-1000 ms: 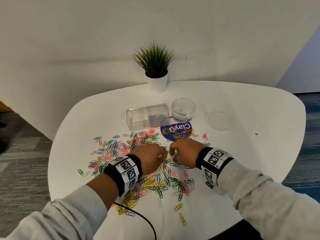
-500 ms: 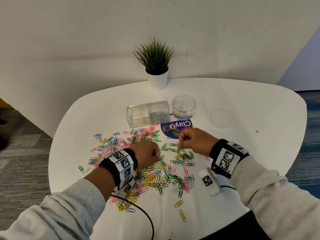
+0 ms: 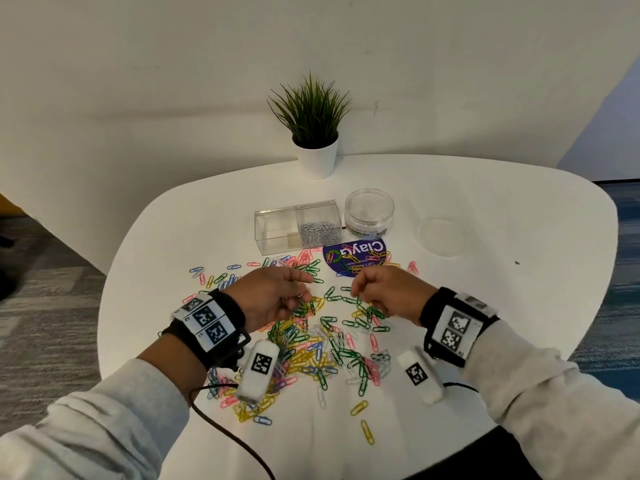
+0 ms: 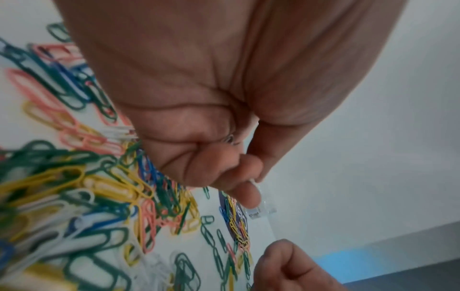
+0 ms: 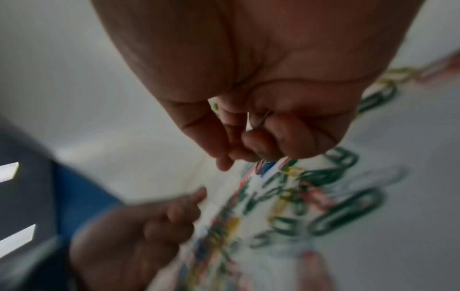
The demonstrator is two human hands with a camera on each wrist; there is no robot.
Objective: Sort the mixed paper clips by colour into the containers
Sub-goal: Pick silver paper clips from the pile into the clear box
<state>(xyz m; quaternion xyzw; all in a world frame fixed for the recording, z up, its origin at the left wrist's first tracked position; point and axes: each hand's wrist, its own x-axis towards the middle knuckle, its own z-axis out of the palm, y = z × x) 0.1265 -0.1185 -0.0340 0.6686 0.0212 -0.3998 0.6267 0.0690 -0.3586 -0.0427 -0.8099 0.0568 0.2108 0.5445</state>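
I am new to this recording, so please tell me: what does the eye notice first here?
A colourful pile of paper clips lies on the white table, with both hands above it. Behind it, the clear box has silver clips in its right compartment, beside a round jar.

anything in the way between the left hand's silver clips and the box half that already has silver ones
Nothing visible blocks it. The left hand pinches silver clips above the loose pile, and the clear box sits open-topped beyond, only scattered clips lying flat between.
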